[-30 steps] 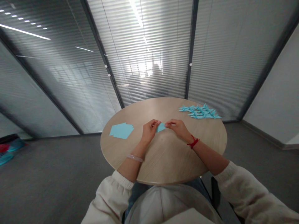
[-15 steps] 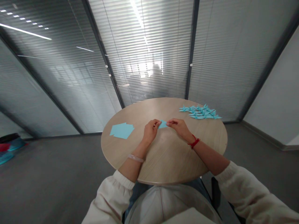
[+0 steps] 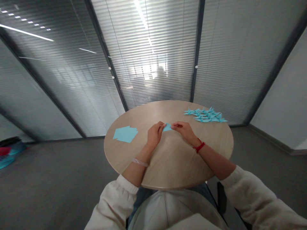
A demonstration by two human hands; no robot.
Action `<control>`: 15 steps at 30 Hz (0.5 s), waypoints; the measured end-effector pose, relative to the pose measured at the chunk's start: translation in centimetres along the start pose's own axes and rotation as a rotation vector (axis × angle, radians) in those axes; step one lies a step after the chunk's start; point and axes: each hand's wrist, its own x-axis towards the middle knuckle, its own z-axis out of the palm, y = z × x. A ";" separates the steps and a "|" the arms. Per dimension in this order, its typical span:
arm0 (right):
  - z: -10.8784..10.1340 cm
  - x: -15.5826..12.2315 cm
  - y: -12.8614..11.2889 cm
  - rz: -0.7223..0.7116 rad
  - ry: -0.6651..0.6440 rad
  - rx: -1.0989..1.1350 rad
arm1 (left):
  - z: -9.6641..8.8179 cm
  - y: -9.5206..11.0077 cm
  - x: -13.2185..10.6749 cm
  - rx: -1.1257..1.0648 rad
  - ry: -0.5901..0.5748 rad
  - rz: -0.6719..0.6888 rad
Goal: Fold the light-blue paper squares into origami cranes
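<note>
A small piece of light blue paper [image 3: 167,127] lies between my two hands, near the middle of the round table. Its left edge is pinched by my left hand [image 3: 155,131], thumb and forefinger together. From the other side my right hand [image 3: 182,128] grips the paper's right edge between thumb and fingers. The fingertips partly cover the paper, so its exact folds are hard to make out.
On the table's left lie overlapping light blue paper sheets [image 3: 125,134]. Several folded blue paper cranes [image 3: 206,115] cluster at the back right of the wooden table [image 3: 177,166]. Glass panels with blinds [image 3: 158,41] stand behind it.
The fingers of my left hand have shifted slightly at the paper's left edge. My right hand stays nearly still, and the paper remains between both hands.
</note>
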 end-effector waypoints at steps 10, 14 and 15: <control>0.1 -0.2 -0.3 0.045 -0.023 0.049 | -0.2 -0.1 -0.1 -0.159 0.004 -0.079; 0.0 -0.2 -0.3 0.037 -0.015 0.031 | -0.1 -0.1 -0.1 -0.247 0.017 -0.123; 0.1 -0.2 -0.2 0.037 -0.011 0.031 | -0.1 -0.1 0.0 -0.268 0.021 -0.132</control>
